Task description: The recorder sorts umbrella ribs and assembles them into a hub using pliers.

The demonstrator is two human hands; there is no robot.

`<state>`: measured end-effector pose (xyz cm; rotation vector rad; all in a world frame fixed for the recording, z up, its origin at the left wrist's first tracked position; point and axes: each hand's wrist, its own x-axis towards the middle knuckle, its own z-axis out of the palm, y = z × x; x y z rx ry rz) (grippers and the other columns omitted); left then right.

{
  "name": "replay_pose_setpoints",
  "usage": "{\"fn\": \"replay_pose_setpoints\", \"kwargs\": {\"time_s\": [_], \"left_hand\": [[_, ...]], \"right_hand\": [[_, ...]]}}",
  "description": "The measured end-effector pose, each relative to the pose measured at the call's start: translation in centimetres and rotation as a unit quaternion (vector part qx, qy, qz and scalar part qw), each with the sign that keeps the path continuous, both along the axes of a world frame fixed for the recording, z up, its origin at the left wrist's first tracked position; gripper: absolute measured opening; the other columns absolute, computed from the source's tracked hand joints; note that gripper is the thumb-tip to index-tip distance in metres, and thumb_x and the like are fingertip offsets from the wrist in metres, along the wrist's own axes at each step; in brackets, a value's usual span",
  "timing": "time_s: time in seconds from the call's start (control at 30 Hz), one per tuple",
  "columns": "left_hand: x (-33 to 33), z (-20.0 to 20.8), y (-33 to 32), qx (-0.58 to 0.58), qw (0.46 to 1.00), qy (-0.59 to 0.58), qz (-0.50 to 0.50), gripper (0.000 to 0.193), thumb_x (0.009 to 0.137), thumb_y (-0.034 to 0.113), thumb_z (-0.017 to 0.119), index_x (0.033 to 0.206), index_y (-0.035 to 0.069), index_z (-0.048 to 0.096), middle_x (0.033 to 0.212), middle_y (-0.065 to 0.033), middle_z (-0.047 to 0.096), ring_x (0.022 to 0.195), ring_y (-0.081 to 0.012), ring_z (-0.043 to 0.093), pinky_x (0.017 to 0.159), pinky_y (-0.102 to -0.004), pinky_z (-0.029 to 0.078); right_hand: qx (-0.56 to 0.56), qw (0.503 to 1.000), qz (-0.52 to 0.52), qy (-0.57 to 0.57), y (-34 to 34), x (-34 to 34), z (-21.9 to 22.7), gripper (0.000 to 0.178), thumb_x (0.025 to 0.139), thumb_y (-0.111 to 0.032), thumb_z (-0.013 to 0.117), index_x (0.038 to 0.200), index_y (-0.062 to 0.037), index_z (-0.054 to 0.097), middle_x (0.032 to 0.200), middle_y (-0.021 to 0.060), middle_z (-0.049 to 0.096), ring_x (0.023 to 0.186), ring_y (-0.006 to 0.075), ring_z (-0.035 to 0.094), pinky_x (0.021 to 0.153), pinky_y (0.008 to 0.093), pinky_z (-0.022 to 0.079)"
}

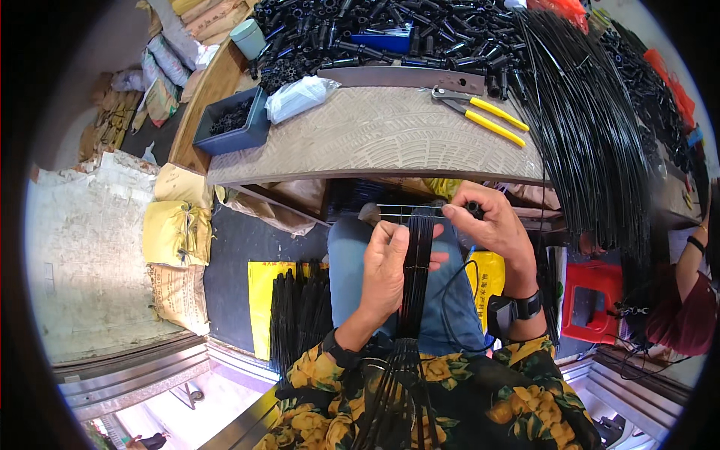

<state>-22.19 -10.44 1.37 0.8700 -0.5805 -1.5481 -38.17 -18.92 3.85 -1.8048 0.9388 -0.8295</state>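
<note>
My left hand [386, 266] is closed around a bundle of thin black rods [414, 292] that runs down over my lap. Its thumb is on top and some fingertips show on the bundle's far side. Above the bundle's upper end, thin shiny wires [397, 207] stretch crosswise. At their right end my right hand [491, 225] is closed, thumb and forefinger pinched together. A short black tubular fitting [474, 209] sits in the curl of its fingers. What lies between the pinching fingertips is hard to make out.
Ahead stands a bench [360, 135] with yellow-handled cutters [487, 120], a grey bin of small black parts [234, 124] and piled black fittings [450, 37]. Long black rods [585, 127] hang over its right side. A red stool [592, 300] and another person's arm [691, 251] are at right.
</note>
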Motion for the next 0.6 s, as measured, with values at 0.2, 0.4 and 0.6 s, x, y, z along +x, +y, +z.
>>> {"fn": "replay_pose_setpoints", "kwargs": {"time_s": [0.2, 0.4, 0.6], "left_hand": [[0.3, 0.2, 0.5, 0.004, 0.999, 0.003, 0.040, 0.021, 0.092, 0.024, 0.046, 0.095, 0.006, 0.035, 0.102, -0.0241, 0.059, 0.072, -0.0264, 0.065, 0.058, -0.0298, 0.055], [-0.1, 0.8, 1.1, -0.002, 0.998, -0.009, 0.059, 0.024, 0.092, 0.024, 0.047, 0.103, 0.006, 0.035, 0.103, -0.0248, 0.058, 0.072, -0.0259, 0.065, 0.059, -0.0297, 0.055], [-0.4, 2.4, 2.0, -0.020, 0.999, -0.032, 0.032, 0.035, 0.093, 0.019, 0.045, 0.121, 0.004, 0.030, 0.105, -0.0239, 0.057, 0.077, -0.0256, 0.065, 0.066, -0.0308, 0.053]], "right_hand": [[0.026, 0.999, 0.003, -0.044, 0.0, 0.3, -0.2, 0.014, 0.079, -0.013, 0.062, 0.079, 0.0006, 0.058, 0.069, 0.0014, 0.055, 0.065, 0.0101, 0.050, 0.060, 0.0252, 0.040], [0.169, 0.931, -0.042, -0.320, -1.0, 0.1, 0.7, 0.020, 0.081, -0.011, 0.060, 0.098, 0.0002, 0.061, 0.074, 0.0020, 0.057, 0.057, 0.0025, 0.044, 0.050, 0.0159, 0.034], [0.203, 0.929, 0.047, -0.305, -2.0, 3.7, -0.3, 0.017, 0.081, -0.013, 0.061, 0.091, 0.0003, 0.064, 0.071, 0.0015, 0.059, 0.052, 0.0028, 0.043, 0.046, 0.0160, 0.033]]}}
